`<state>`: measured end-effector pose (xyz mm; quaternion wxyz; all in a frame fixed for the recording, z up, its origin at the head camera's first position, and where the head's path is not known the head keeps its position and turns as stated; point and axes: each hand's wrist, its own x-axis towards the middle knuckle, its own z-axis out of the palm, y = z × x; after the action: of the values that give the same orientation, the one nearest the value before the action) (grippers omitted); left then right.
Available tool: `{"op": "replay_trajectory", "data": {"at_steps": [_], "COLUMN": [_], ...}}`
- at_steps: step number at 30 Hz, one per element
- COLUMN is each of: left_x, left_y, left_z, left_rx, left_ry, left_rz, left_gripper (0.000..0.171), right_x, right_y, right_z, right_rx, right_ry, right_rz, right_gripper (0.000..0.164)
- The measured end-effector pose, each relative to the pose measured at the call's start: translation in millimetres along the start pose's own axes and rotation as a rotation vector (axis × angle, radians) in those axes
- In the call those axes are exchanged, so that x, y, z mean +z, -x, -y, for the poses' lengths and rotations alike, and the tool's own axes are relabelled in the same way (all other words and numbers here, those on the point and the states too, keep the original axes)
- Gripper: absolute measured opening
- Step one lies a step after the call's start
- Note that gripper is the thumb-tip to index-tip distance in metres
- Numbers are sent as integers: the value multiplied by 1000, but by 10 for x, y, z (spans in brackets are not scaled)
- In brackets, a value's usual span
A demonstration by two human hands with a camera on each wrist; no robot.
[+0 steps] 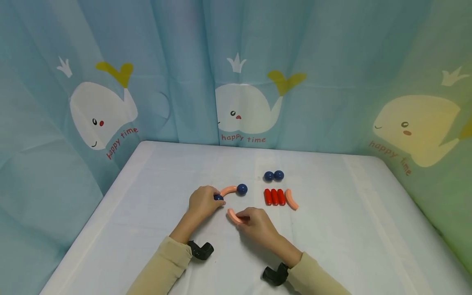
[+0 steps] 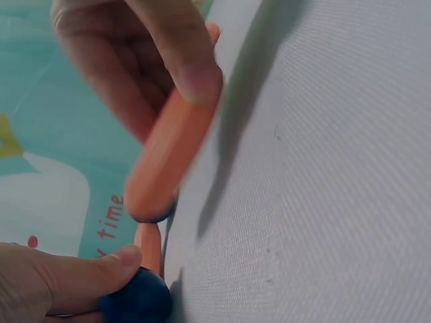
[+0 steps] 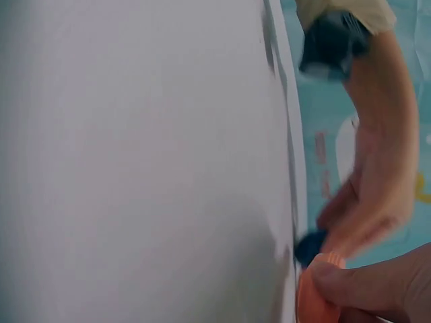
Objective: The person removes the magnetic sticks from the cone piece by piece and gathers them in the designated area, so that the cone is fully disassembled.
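Observation:
With thumb and fingers my left hand [image 1: 202, 202] grips a dark blue ball [image 2: 138, 299] low at the table. A curved orange piece [image 1: 228, 190] runs from that ball to a second blue ball [image 1: 241, 189]. Closer to me, my right hand [image 1: 257, 224] pinches another curved orange piece [image 1: 234, 217] by one end; its other end points toward the left hand. In the left wrist view this held orange piece [image 2: 172, 158] appears tilted, with its shadow on the table. The right wrist view shows the thumb pressed on the orange piece [image 3: 315, 296].
Right of the hands lie several loose parts: a pair of blue balls [image 1: 274, 175], three red rods [image 1: 274, 197] side by side and a curved orange piece [image 1: 291, 199]. A white cloth covers the table [image 1: 332, 237]. Behind hangs a blue curtain [image 1: 184, 102] with whale prints.

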<state>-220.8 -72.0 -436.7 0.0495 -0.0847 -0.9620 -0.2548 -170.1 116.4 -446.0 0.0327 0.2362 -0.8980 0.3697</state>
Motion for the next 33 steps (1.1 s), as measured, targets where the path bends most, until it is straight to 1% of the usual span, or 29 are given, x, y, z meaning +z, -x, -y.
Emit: {"op": "replay_trajectory", "data": {"at_steps": [5,8,12,17,19,21,23,27,33], "left_x": [14,22,28,25,24,24,23,12,0], "left_y": [13,14,9,9,10,13,15,17,8], "left_z": [4,7,9,9,8,7,9,11,6], "left_rx": [-10,-16,-32,-30,-23,-16,-12,-10,-9], "left_ry": [22,12,-6,-4,1,6,7,3,6], "left_rz": [7,2,-1,-5,-10,-15,-20,-20,-16], "left_gripper": [30,31,34,34,34,34,33,32,33], "right_x": [-219,-363,-554,-764,-859,-956,-1036,-1129,-1135], "right_y": [71,94,123,163,183,206,229,260,260], "right_z": [-144,-226,-335,-484,-562,-648,-715,-803,-919], "right_rx": [50,75,132,205,253,291,310,330,403], "right_ry": [-3,0,26,32,36,53,62,70,36], "right_rz": [-87,-138,-206,-249,-266,-291,-323,-337,-275], "right_gripper": [25,25,24,25,26,25,25,26,30]}}
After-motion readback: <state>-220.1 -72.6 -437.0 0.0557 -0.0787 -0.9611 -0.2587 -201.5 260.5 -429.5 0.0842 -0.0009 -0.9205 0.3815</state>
